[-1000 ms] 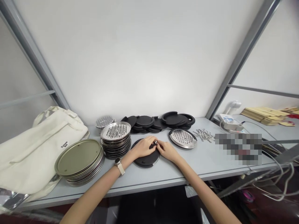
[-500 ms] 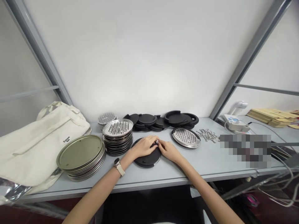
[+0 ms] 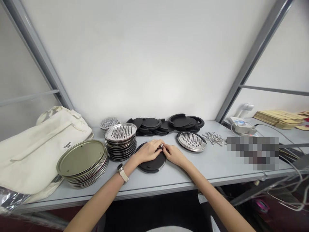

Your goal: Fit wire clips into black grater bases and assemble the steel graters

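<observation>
A: What has changed for us in the last second?

B: Hardly anything. The view shifts slightly, but our left hand [image 3: 152, 150] still lies over the flat, round black disc [image 3: 154, 164], and our right hand [image 3: 175, 155] stays at its right edge.

A: And our grip?

B: Our fingertips come together at a small silvery-white piece [image 3: 161, 146] by the disc's far right edge. The fingers hide most of it, so we cannot tell which hand pinches it.

A: Where does the disc sit?

B: Before us on the pale grey table [image 3: 217, 166], between the tall stack of round silvery grater plates [image 3: 121, 131] and the round perforated metal plate with a dark rim [image 3: 191, 141].

A: So what do we make of it?

B: With both hands holding their place, we judge this fingertip work unfinished.
</observation>
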The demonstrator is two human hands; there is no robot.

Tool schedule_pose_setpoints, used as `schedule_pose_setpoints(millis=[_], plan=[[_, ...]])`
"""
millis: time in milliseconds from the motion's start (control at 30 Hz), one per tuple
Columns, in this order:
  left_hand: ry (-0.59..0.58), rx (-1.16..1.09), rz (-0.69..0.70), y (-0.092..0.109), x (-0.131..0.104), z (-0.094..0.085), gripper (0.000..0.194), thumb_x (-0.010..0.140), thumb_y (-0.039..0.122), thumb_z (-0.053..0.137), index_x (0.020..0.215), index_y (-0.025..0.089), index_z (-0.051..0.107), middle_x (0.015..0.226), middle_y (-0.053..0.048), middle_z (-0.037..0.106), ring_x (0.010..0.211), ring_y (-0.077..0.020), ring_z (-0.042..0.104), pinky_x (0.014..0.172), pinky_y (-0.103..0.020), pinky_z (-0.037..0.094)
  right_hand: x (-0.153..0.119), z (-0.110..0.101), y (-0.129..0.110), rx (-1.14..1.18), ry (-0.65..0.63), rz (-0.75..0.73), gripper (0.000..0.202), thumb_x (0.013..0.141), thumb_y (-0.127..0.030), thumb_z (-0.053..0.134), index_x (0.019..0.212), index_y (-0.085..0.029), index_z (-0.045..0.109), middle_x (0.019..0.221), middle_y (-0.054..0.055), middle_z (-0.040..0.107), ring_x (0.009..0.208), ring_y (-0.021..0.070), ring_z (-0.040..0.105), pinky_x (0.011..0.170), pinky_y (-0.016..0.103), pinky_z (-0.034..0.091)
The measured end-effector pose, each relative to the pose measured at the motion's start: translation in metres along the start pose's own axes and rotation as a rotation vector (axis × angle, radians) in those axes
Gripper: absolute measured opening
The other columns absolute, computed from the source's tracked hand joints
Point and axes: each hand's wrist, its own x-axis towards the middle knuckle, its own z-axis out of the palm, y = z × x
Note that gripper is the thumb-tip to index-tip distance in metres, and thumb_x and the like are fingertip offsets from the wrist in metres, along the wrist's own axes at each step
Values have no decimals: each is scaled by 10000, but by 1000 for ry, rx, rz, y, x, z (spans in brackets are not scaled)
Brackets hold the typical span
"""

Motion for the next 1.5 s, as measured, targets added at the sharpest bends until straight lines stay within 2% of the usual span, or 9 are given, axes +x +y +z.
schedule_pose_setpoints(millis=[500, 833, 1300, 1500], plan=[[-23, 17, -19, 1, 0, 0, 179, 858, 166, 440, 1036, 178, 425, 966, -57, 535, 919, -187, 526, 807, -312, 440, 1, 0, 1, 42, -32, 18, 284, 924, -257, 317, 913, -170, 587, 800, 78, 683, 719, 179, 626, 637, 241, 357], [-9, 23, -6, 1, 0, 1, 188, 849, 152, 446, 1033, 177, 421, 957, -54, 530, 913, -186, 520, 792, -305, 440, 2, 1, 0, 59, -23, 56, 276, 911, -263, 330, 799, -167, 563, 712, 66, 660, 631, 159, 587, 595, 239, 328], [11, 26, -2, 0, 0, 1, 155, 851, 168, 447, 1003, 180, 420, 956, -53, 530, 927, -188, 523, 794, -309, 442, 1, -1, -2, 68, -24, 67, 276, 905, -268, 331, 753, -173, 540, 656, 49, 632, 576, 145, 550, 561, 234, 305], [63, 66, -36, 1, 1, 2, 241, 821, 208, 490, 1046, 186, 408, 1008, -62, 519, 988, -206, 493, 846, -339, 424, 2, -2, -3, 35, -22, 58, 291, 912, -271, 322, 726, -182, 526, 623, 33, 605, 556, 137, 521, 551, 233, 286]])
